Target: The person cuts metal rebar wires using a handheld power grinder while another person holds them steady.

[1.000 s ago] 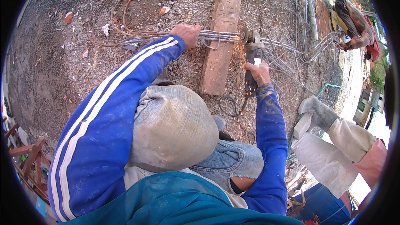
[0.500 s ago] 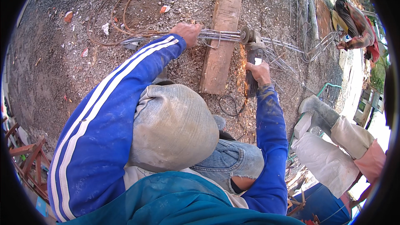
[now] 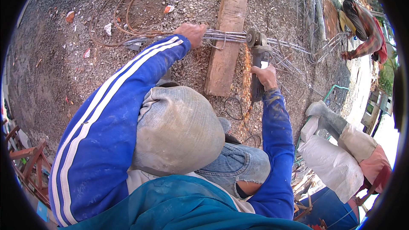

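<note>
My left hand (image 3: 191, 35) is closed around a bundle of thin steel rods (image 3: 232, 35) that lies across a wooden plank (image 3: 226, 55). In my right hand (image 3: 266, 76) is an angle grinder (image 3: 258, 86), held by its dark body. Its cutting disc (image 3: 253, 37) meets the rods just past the plank's right edge. Orange sparks (image 3: 246, 76) stream from the disc down toward my legs. The rods run on to the right beyond the grinder. A bent wire hook (image 3: 223, 42) sits around the bundle on the plank.
Rusty wire loops (image 3: 121, 25) lie at the upper left on gravel. The grinder's dark cord (image 3: 232, 108) curls near my feet. At the far right one co-worker (image 3: 367, 27) bends near the rods' ends; another person in boots (image 3: 328, 117) stands lower right beside a white sack (image 3: 330, 166).
The spark stream is longer and denser, and my right hand has barely shifted. The upper-right co-worker's arm has moved lower. The person at lower right has shifted slightly.
</note>
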A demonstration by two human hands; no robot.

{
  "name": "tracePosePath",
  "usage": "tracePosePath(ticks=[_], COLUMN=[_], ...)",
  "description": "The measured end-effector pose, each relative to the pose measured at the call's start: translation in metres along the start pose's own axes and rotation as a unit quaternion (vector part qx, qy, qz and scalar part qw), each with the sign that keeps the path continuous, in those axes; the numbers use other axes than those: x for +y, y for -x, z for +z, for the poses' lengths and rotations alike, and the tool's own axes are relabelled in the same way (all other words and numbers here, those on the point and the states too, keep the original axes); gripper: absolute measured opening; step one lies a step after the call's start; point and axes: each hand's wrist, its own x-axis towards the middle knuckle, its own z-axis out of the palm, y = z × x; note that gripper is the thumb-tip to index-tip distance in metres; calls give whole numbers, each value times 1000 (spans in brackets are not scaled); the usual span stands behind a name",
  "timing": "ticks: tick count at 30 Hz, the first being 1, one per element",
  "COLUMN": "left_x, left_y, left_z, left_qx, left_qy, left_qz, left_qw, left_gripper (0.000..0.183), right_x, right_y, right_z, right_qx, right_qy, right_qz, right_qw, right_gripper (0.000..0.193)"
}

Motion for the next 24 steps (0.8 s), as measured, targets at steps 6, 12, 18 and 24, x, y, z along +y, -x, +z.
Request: tracePosePath(ticks=[6, 12, 18, 24], left_x=[-1, 5, 0, -1], left_y=[-1, -5, -2, -1], left_z=[1, 1, 1, 1], left_qx=[-3, -5, 2, -3], left_qy=[-4, -1, -7, -8], left_qz=[-7, 0, 6, -1], left_qw=[1000, 1000, 1000, 1000], left_gripper=[17, 17, 16, 17], right_x=[-12, 16, 20, 6], right_y=[-1, -11, -9, 2], right_z=[-1, 1, 6, 4], right_qx=[-7, 13, 25, 1], right_qy=[9, -3, 10, -11], right_qz=[-9, -11, -28, -14], right_qw=[1000, 1000, 999, 1000], right_gripper=[31, 31, 32, 37])
